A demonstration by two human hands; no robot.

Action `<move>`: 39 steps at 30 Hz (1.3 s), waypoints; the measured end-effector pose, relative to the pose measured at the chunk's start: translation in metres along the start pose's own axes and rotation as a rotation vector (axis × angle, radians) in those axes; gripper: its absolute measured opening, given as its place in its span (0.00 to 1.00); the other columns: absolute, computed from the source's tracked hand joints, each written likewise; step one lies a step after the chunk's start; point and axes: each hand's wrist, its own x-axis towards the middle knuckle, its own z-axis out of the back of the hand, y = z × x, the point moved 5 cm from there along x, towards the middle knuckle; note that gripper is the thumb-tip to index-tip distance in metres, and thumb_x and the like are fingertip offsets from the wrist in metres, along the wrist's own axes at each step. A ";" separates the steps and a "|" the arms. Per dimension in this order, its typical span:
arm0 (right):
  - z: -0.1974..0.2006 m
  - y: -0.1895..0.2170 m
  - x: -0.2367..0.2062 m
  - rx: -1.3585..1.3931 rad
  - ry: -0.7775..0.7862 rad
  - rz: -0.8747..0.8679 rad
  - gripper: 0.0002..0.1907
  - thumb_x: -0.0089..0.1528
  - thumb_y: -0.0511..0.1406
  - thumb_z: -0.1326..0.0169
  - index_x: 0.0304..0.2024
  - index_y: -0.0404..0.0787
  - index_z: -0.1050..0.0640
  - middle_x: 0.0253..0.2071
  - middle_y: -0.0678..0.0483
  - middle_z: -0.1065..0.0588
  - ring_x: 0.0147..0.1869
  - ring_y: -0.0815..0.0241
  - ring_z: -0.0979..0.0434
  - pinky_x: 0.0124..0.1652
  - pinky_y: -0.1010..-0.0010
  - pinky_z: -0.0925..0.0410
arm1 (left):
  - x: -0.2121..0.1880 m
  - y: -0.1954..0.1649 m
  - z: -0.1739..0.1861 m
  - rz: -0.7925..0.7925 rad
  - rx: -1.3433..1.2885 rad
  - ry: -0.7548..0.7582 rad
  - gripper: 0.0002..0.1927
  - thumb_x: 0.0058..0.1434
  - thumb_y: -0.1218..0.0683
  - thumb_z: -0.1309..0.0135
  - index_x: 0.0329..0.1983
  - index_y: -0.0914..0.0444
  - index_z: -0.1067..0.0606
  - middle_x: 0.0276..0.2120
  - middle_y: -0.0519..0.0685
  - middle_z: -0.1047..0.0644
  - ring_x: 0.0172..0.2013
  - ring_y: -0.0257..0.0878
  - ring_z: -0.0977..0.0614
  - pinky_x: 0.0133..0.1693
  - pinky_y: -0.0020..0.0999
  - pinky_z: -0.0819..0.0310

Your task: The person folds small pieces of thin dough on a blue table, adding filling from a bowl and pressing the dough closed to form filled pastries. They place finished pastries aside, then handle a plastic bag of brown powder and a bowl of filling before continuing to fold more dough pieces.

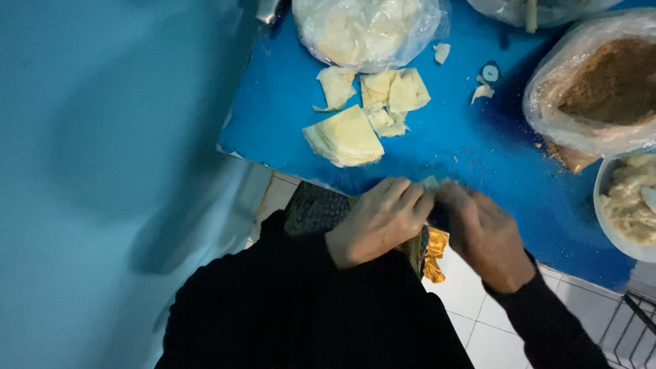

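My left hand [379, 219] and my right hand [485, 236] meet at the near edge of a blue table [451, 143], fingers curled together around a small pale piece of dough wrapper [430, 182] that is mostly hidden between them. The right hand is blurred. Just beyond the hands lies a stack of pale triangular wrappers [345, 137], with several loose folded pieces [396, 92] behind it. Both sleeves are black.
A clear bag of wrappers [365, 27] sits at the table's far edge. At the right are a bag of brown powder [605, 85] and a white bowl of pale filling [632, 205]. A blue wall [102, 137] stands left; white floor tiles [471, 307] show below.
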 end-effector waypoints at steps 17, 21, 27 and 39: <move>0.012 -0.006 0.018 -0.114 -0.022 -0.115 0.38 0.59 0.27 0.49 0.73 0.35 0.41 0.73 0.36 0.37 0.71 0.38 0.34 0.66 0.41 0.44 | 0.013 0.034 -0.012 0.320 0.116 0.162 0.45 0.65 0.36 0.47 0.74 0.71 0.39 0.76 0.57 0.48 0.76 0.54 0.50 0.72 0.66 0.63; 0.007 -0.006 0.015 -0.106 0.023 -0.151 0.35 0.66 0.24 0.49 0.75 0.38 0.40 0.61 0.42 0.26 0.59 0.43 0.25 0.63 0.47 0.39 | -0.014 0.050 0.014 0.380 0.133 -0.039 0.38 0.66 0.45 0.43 0.73 0.67 0.38 0.72 0.54 0.41 0.70 0.52 0.40 0.68 0.66 0.53; 0.000 -0.008 0.042 -0.035 0.107 -0.099 0.35 0.63 0.30 0.41 0.71 0.37 0.37 0.43 0.47 0.19 0.46 0.46 0.24 0.46 0.53 0.37 | -0.029 0.074 0.036 0.395 -0.029 -0.271 0.22 0.74 0.61 0.54 0.71 0.63 0.36 0.65 0.52 0.33 0.63 0.50 0.31 0.63 0.52 0.39; -0.002 0.043 0.107 0.006 -0.049 0.074 0.28 0.64 0.28 0.42 0.65 0.37 0.35 0.46 0.39 0.25 0.47 0.40 0.23 0.41 0.56 0.28 | -0.048 0.090 0.034 0.496 -0.381 -0.462 0.18 0.79 0.64 0.65 0.69 0.64 0.37 0.69 0.58 0.41 0.70 0.55 0.34 0.65 0.44 0.26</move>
